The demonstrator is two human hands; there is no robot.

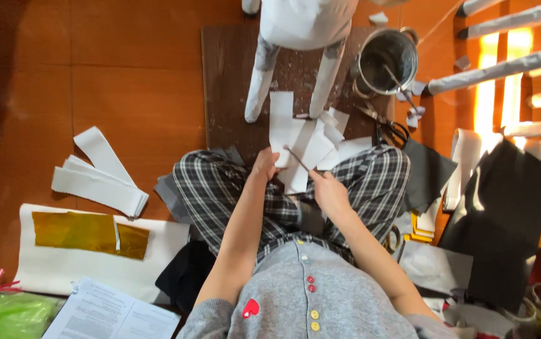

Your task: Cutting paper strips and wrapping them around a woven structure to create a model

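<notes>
Grey cardigan (pixel 308 295), left hand (pixel 264 164) on paper strip (pixel 295 176), right hand (pixel 328 188) holding brush (pixel 297 157)

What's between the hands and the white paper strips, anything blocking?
Nothing visible. The left hand already touches the white paper strips on the lap, and the right hand holds a thin stick laid across them. The white paper figure stands just beyond on the dark board, with no obstacle between.
</notes>
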